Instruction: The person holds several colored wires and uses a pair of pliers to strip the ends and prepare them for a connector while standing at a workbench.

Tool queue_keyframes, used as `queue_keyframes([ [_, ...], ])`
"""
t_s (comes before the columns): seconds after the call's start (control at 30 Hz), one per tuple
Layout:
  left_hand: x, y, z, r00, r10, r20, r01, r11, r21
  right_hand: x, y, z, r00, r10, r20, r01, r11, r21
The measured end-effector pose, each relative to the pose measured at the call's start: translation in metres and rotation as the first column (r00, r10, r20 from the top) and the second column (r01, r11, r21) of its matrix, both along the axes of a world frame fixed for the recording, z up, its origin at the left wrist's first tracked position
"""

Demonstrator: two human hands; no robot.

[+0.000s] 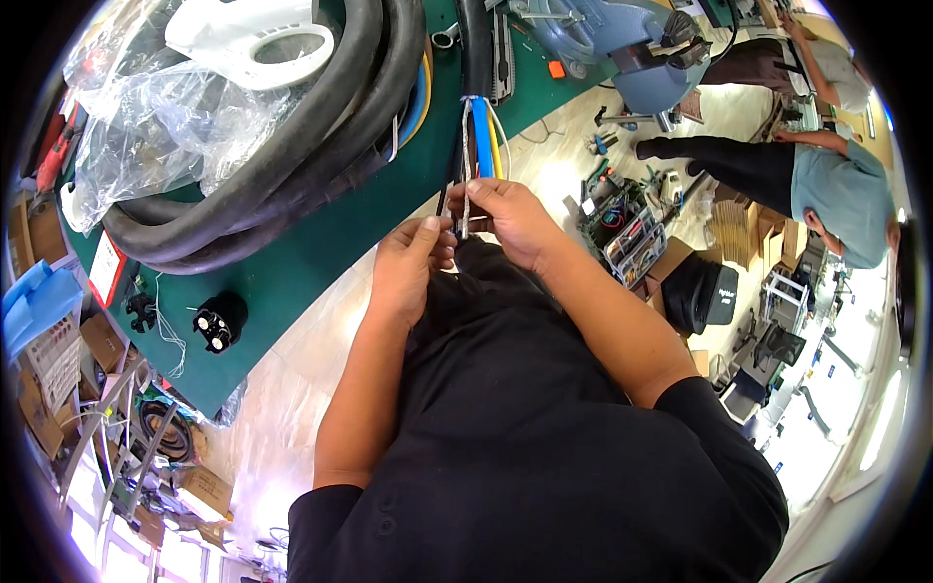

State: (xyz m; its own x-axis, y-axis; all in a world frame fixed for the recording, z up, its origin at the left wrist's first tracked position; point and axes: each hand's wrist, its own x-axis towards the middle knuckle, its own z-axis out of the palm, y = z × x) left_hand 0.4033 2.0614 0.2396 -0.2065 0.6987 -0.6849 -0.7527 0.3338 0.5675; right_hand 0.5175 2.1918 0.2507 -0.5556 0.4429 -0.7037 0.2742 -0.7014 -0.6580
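A thick black cable [473,44] hangs over the green table's front edge, its stripped end showing blue [483,136], yellow [496,155] and dark inner wires with a pale braided strand [467,155]. My right hand [510,219] pinches the braided strand between thumb and fingers, low on the bundle. My left hand [413,262] is just left of and below it, fingers curled near the strand's lower end; what is in them is too small to make out.
The green table [292,272] bears coiled black cable [175,238], plastic bags, a white part, black connectors [219,321] and a grey vise [637,68]. Two other people [841,204] [836,68] stand at right. Toolboxes [627,228] and cartons lie on the floor; more clutter fills the left.
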Motion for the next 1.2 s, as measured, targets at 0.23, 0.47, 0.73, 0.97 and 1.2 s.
queue_keyframes([
  [0.23, 0.001, 0.008, 0.010, 0.979, -0.128, -0.160, 0.133, 0.991, 0.019, 0.004, -0.014, 0.002, 0.999, -0.034, -0.016, 0.034, 0.999, -0.006],
  [0.47, 0.003, 0.012, 0.005, 0.987, -0.154, -0.038, 0.154, 0.988, 0.008, 0.017, -0.014, 0.010, 0.999, -0.037, -0.019, 0.038, 0.999, 0.020],
  [0.73, 0.006, 0.014, 0.001, 0.968, -0.211, -0.139, 0.207, 0.977, -0.043, 0.028, -0.008, 0.000, 0.995, 0.073, 0.072, -0.077, 0.995, 0.055],
  [0.97, 0.008, 0.017, 0.001, 0.941, -0.249, -0.227, 0.247, 0.968, -0.040, 0.033, -0.007, 0.000, 0.993, 0.115, 0.018, -0.116, 0.992, 0.049],
  [1.2, 0.010, 0.016, 0.004, 0.923, -0.239, -0.301, 0.248, 0.969, -0.011, 0.036, -0.011, 0.014, 0.988, 0.152, 0.022, -0.154, 0.983, 0.105],
])
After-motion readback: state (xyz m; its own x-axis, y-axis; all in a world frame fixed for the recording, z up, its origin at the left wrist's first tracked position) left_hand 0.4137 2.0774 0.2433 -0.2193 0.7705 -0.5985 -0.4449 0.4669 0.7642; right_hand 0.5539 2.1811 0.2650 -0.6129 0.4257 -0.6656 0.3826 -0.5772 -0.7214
